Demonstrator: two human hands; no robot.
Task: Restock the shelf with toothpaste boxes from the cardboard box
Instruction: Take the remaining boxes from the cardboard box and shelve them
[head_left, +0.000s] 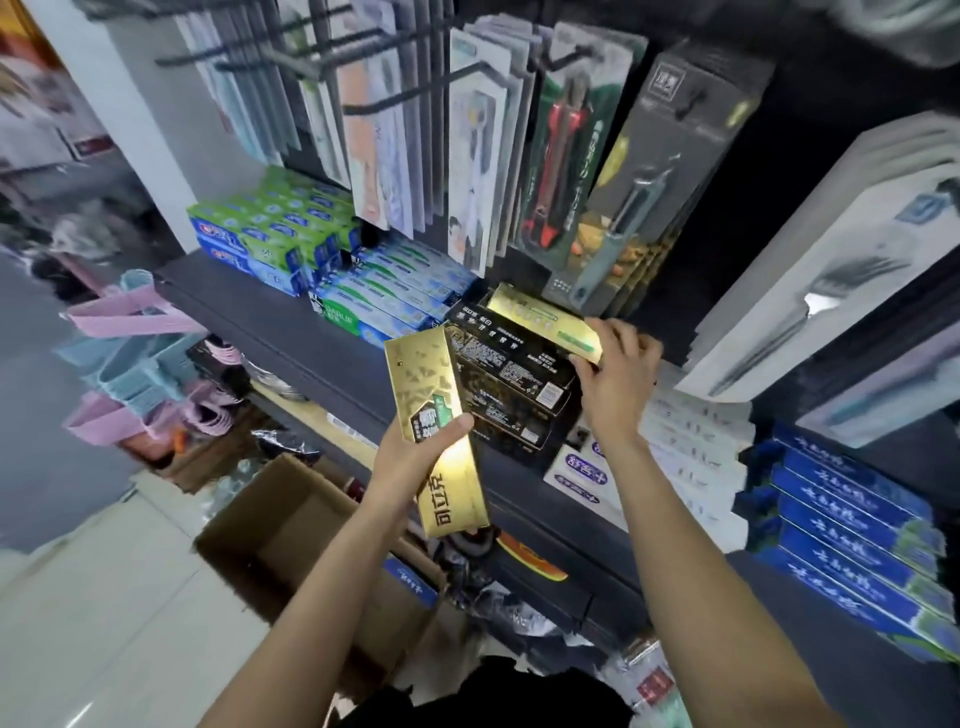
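Left hand (415, 457) grips glossy gold toothpaste box (436, 431), long rectangular carton, mid-air before shelf (291, 332). Right hand (615, 374), at 2 o'clock, pinches second gold box (540, 319) atop black boxes (511, 374). Open brown cardboard box (291, 525) at 7 o'clock.

Left hand (415, 452) gripping; right hand (615, 374) apparently pinching.

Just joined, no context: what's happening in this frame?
A person is restocking a shop shelf with toothpaste. The right hand sets one gold box on top of the black boxes on the shelf. The left hand holds a second gold box ready. The open cardboard box sits on the floor below.
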